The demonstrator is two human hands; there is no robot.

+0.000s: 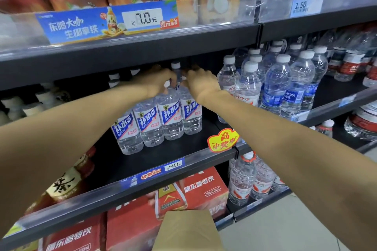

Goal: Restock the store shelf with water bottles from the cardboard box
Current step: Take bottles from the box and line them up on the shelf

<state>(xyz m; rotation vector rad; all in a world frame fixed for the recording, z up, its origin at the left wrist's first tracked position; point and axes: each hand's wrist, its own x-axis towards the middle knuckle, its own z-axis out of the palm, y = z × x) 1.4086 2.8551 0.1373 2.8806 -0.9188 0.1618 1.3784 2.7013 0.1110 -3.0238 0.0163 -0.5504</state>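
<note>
Your left hand (157,81) has its fingers curled round the necks of the water bottles (161,120) at the back of the middle shelf (163,155). Your right hand (201,84) curls in from the other side, apparently gripping a bottle neck too, though the fingertips are hidden behind the hand. The bottles, with blue and white labels, stand upright in a tight row, touching one another. Below, a brown flap of the cardboard box (187,230) shows before the red cartons (195,187) on the bottom shelf.
</note>
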